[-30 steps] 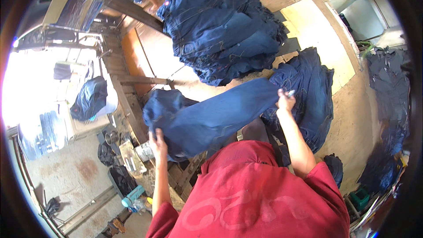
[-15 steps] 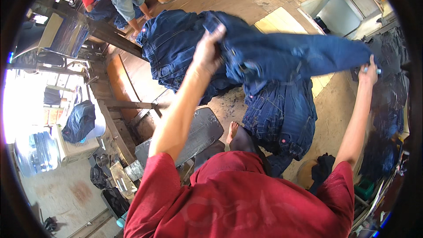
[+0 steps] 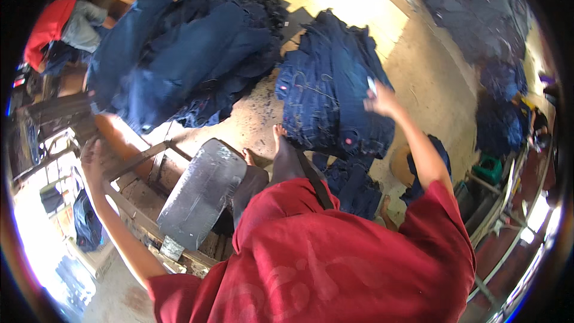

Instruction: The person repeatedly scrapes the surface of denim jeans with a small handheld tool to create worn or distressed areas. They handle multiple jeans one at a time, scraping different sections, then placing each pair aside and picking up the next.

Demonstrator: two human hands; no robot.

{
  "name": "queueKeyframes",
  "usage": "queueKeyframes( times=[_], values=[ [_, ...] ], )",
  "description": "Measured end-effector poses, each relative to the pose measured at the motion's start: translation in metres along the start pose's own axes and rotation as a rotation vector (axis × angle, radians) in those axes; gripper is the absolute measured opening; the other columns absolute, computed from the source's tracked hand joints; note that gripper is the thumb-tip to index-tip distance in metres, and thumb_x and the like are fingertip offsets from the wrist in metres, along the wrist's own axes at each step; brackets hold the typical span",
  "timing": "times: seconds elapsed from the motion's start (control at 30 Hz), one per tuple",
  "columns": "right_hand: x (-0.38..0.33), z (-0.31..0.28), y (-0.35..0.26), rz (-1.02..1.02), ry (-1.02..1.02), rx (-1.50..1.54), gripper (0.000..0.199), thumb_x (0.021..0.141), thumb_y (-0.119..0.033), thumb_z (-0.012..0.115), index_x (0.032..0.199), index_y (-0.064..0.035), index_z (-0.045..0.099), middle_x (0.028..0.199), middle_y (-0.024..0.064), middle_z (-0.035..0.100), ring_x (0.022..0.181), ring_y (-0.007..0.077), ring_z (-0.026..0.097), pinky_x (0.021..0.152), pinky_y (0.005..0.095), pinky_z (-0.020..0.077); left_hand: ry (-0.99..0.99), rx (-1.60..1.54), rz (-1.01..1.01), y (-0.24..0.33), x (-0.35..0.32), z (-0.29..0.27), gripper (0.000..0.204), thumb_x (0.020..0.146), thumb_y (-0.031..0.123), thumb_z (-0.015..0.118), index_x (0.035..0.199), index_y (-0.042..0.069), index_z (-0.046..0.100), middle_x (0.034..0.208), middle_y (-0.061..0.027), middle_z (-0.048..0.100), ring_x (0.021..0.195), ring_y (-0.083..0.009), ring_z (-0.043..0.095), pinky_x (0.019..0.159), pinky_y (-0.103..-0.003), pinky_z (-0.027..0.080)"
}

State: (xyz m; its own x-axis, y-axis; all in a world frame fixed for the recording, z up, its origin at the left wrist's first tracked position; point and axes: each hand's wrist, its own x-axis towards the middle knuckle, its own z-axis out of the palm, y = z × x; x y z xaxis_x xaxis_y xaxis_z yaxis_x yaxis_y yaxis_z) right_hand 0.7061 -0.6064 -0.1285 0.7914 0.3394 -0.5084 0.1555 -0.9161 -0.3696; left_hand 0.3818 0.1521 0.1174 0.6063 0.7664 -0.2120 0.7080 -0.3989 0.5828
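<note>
My left hand (image 3: 91, 161) is out at the left, fingers apart with nothing in them, just below a blurred pair of blue jeans (image 3: 128, 78). Those jeans lie spread across the left side of a big heap of denim garments (image 3: 206, 42); whether they have fully settled I cannot tell. Over a second stack of dark blue jeans (image 3: 323, 96) is my right hand (image 3: 384, 103), closed around a small whitish object (image 3: 371, 85) whose kind is too small to make out. Loose threads and pink round marks show on that stack.
A dark padded bench (image 3: 203, 194) stands by my legs at the left, beside a wooden frame (image 3: 137, 161). Grey cloth pieces (image 3: 478, 12) lie at the far right, with a green container (image 3: 487, 169) nearer. A person in red (image 3: 51, 30) bends over at the far left.
The jeans stretched between both hands have moved left onto the heap and left both hands. My left hand has swung outward left; my right hand has come inward over the stack. The view has shifted.
</note>
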Motion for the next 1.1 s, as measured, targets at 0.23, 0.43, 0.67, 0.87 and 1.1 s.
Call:
queueKeyframes(
  times=[0.23, 0.43, 0.67, 0.87, 1.1],
  values=[
    [-0.121, 0.156, 0.036, 0.095, 0.087, -0.406, 0.079, 0.066, -0.008, 0.097, 0.129, -0.0042, 0.048, 0.158, 0.0251, 0.043, 0.130, 0.0491, 0.060, 0.104, 0.0569, 0.0548, -0.803, -1.086, 0.711, 0.154, -0.164, 0.046, 0.059, 0.109, 0.056, 0.052, 0.138, 0.007, 0.068, 0.076, -0.0004, 0.062, 0.066, -0.0152, 0.060, 0.070, -0.033, 0.050],
    [-0.129, 0.158, 0.101, 0.093, 0.174, -0.040, 0.063, 0.078, 0.003, 0.075, 0.134, 0.0047, 0.047, 0.130, 0.0335, 0.064, 0.118, 0.0558, 0.062, 0.103, 0.0560, 0.0511, -1.229, -1.276, 0.989, 0.235, -0.169, 0.023, 0.036, 0.120, 0.030, 0.040, 0.134, 0.018, 0.070, 0.096, -0.0144, 0.077, 0.066, -0.0217, 0.066, 0.061, -0.037, 0.053],
    [-0.099, 0.120, 0.062, 0.178, 0.672, -0.022, 0.064, 0.084, -0.009, 0.073, 0.141, 0.0073, 0.048, 0.115, 0.0338, 0.069, 0.111, 0.0547, 0.066, 0.097, 0.0587, 0.0508, -0.679, -0.633, 0.596, 0.192, -0.179, 0.072, 0.036, 0.113, 0.036, 0.051, 0.109, 0.011, 0.078, 0.091, -0.0073, 0.072, 0.082, -0.0180, 0.064, 0.073, -0.036, 0.050],
    [-0.095, 0.057, -0.148, -0.188, 0.845, 0.377, 0.044, 0.092, -0.012, 0.083, 0.124, 0.0014, 0.056, 0.111, 0.0222, 0.073, 0.101, 0.0444, 0.072, 0.091, 0.0490, 0.0561, -1.287, -0.489, 0.076, 0.147, -0.245, 0.275, 0.093, 0.108, 0.082, 0.031, 0.137, 0.006, 0.076, 0.116, -0.0130, 0.068, 0.113, -0.0231, 0.060, 0.110, -0.040, 0.044],
    [-0.142, 0.126, -0.309, -0.287, 0.626, 0.210, 0.066, 0.076, 0.006, 0.082, 0.136, -0.0033, 0.056, 0.109, 0.0197, 0.073, 0.099, 0.0375, 0.076, 0.086, 0.0464, 0.0618, -0.942, -1.442, -0.629, 0.110, -0.192, 0.371, 0.062, 0.111, 0.060, 0.056, 0.138, 0.005, 0.067, 0.128, -0.0146, 0.075, 0.110, -0.0294, 0.071, 0.106, -0.045, 0.055]
  ],
)
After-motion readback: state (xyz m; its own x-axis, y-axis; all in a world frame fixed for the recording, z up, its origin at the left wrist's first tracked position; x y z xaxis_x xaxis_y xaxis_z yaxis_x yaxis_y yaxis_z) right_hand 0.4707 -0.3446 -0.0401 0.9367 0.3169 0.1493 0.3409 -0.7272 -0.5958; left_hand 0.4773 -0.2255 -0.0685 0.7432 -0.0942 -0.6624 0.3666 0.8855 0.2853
